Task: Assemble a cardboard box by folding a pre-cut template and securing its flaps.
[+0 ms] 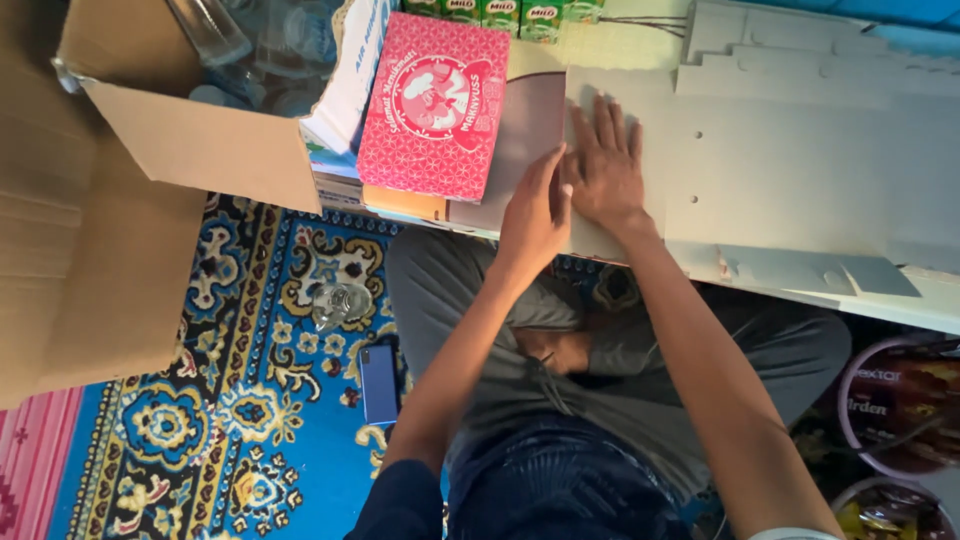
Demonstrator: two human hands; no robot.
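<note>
Both arms outstretched, right hand (603, 170) flat with fingers spread, left hand (535, 215) curled just beside it.
</note>
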